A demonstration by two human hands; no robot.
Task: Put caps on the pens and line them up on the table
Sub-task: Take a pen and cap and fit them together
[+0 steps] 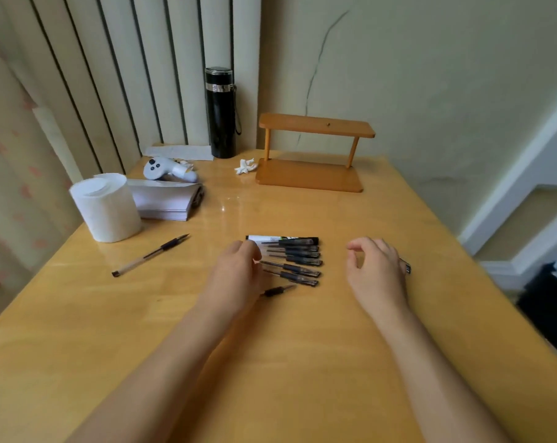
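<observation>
Several capped black pens [294, 262] lie side by side in a row at the table's middle, next to a black-and-white card [282, 238]. My left hand [235, 273] rests over the row's left ends, fingers bent down, gripping nothing that I can see. An uncapped pen [278, 290] pokes out from under it, just in front of the row. Another uncapped pen [151, 254] lies alone at the left. My right hand [378, 270] hovers to the right of the row, thumb and forefinger apart. A black cap [406, 266] shows at its far edge; whether it is held is unclear.
A toilet roll [106, 207], folded cloth [167, 199] and a white controller [168, 169] sit at the back left. A black flask [221, 113] and a small wooden shelf [314, 155] stand by the wall. The table's right edge [482, 282] is close to my right hand.
</observation>
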